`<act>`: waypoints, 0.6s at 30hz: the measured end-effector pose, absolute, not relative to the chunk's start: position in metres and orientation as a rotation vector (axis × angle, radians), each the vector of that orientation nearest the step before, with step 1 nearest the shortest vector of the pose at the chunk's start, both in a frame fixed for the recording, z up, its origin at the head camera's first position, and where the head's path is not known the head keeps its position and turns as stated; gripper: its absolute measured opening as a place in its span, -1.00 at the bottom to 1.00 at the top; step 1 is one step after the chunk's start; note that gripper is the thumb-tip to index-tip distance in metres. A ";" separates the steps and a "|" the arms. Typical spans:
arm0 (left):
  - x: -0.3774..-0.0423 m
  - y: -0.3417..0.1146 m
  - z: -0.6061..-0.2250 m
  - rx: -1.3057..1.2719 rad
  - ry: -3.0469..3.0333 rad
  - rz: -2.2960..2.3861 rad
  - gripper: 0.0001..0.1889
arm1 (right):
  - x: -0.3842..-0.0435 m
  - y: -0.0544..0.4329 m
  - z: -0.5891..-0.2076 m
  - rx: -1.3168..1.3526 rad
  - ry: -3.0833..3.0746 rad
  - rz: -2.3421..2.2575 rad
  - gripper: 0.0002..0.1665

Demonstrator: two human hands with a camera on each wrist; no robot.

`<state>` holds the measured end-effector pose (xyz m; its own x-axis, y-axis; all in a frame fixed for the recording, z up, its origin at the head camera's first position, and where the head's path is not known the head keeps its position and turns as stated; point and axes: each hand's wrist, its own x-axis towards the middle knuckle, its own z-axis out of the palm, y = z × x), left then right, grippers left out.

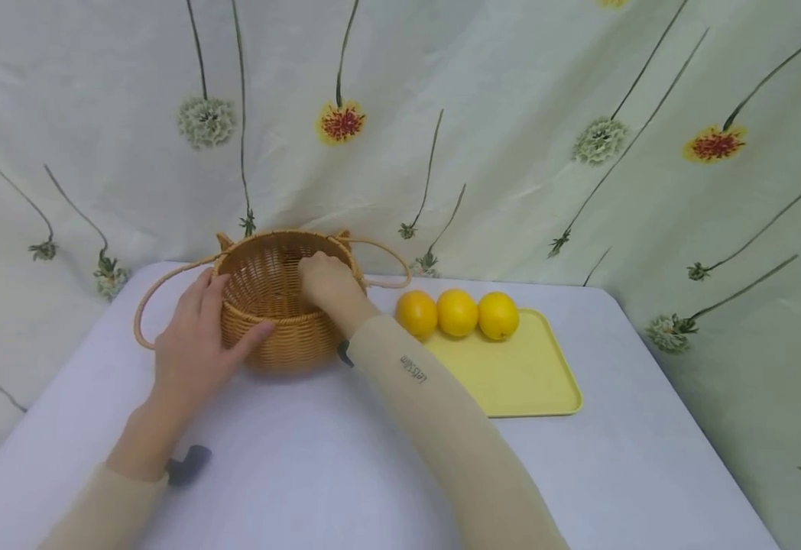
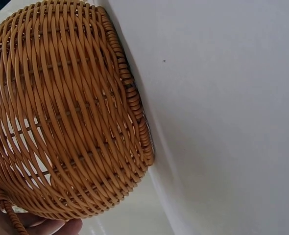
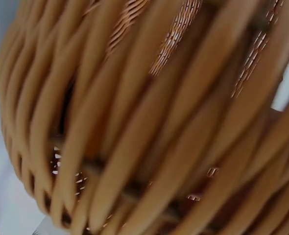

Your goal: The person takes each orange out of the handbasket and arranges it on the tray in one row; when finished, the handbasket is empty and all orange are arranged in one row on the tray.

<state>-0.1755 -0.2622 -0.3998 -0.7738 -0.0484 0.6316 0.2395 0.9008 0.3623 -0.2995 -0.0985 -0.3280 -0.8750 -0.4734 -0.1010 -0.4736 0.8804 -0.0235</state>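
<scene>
A round wicker basket (image 1: 290,344) with two looped handles stands toward the back left of the table. My left hand (image 1: 194,328) holds its left side, thumb along the front rim and fingers at the left edge. In the left wrist view, fingertips (image 2: 51,227) show against the weave by a handle. My right hand (image 1: 332,283) reaches over the right rim into the basket, its fingers bent down and hidden; I cannot tell whether they hold anything. Close weave of the basket (image 3: 149,132) fills most of the right wrist view.
Right of the basket lies a yellow tray (image 1: 524,374). Three oranges sit in a row along its back edge: a left one (image 1: 416,313), a middle one (image 1: 457,312) and a right one (image 1: 498,315). A flowered curtain (image 1: 497,153) hangs behind the white table (image 1: 634,443).
</scene>
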 end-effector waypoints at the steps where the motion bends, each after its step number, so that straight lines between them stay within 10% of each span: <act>1: -0.175 -0.262 -0.399 -0.138 -2.390 -0.566 -0.01 | -0.300 -0.098 -0.327 -0.744 2.946 -0.005 -0.82; 18: -0.174 -0.262 -0.395 -0.135 -2.399 -0.566 -0.03 | -0.300 -0.097 -0.326 -0.804 2.821 -0.093 -0.75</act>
